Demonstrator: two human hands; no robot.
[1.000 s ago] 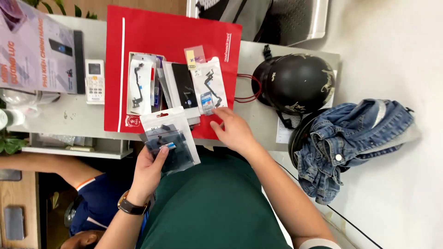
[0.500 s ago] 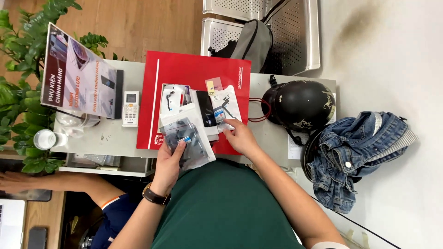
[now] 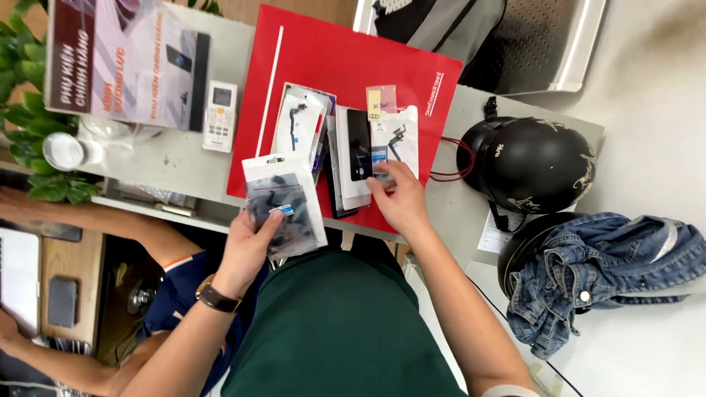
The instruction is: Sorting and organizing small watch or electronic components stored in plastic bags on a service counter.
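Since a moment ago the right hand has settled onto a white packet on the red folder — pinching it — while the left hand grips a clear pouch at the folder's near edge.

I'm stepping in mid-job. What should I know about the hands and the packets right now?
Left hand: holds a clear packet of small dark parts, above the counter's near edge.
Right hand: fingertips on a white packet lying on the red bag.
Done: one packet picked up.
Left: several packets lie in a row on the bag.
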